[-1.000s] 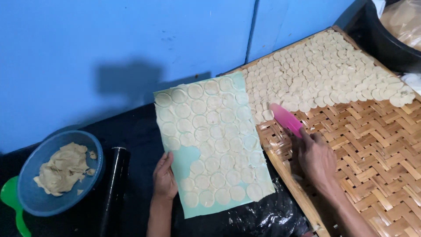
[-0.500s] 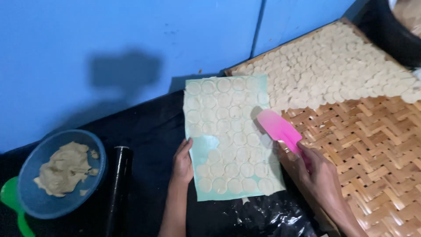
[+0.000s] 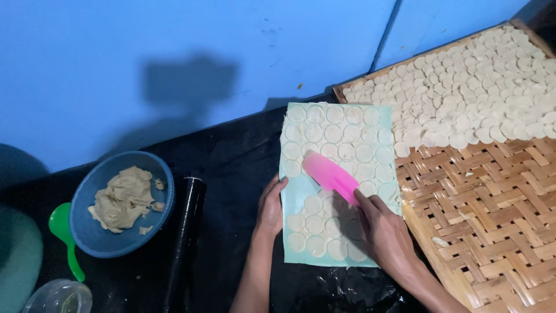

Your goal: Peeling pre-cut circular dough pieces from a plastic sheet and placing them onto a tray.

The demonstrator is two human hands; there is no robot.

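Pink scraper (image 3: 330, 175) now further left over the dough sheet (image 3: 339, 185), right hand (image 3: 385, 232) fingers grasping it, left hand (image 3: 271, 206) flat at sheet edge

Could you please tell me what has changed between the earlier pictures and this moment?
The right hand has carried the pink scraper from the woven tray leftward onto the pale green sheet, over the dough rounds. It held the scraper throughout. The left hand stays pressed on the sheet's left edge; the blue bowl and black roller are unmoved.
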